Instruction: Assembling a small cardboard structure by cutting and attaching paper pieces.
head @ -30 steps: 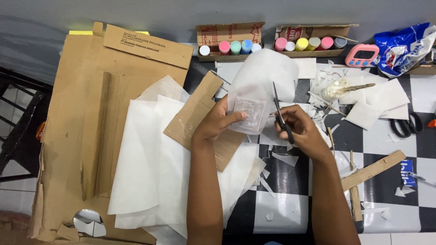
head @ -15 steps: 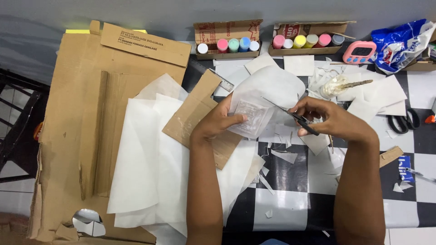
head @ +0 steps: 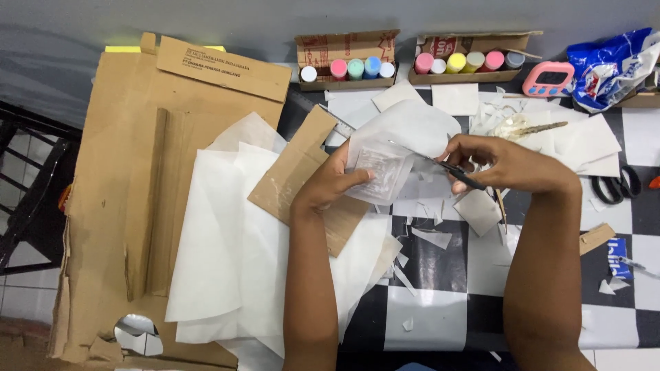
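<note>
Pinching the translucent sheet [head: 388, 161] taut, my left hand [head: 330, 185] steadies it; right hand [head: 505, 165], beside it, grips 1 black cutter [head: 450, 168].

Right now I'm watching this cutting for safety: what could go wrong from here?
1. The scissors in the right hand point toward the left hand, whose fingers pinch the translucent sheet near the blades; a slip might nick them.
2. The sheet is floppy, so the cut may wander.

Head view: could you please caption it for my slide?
Left hand holds translucent sheet; right hand cuts it with scissors.
</note>
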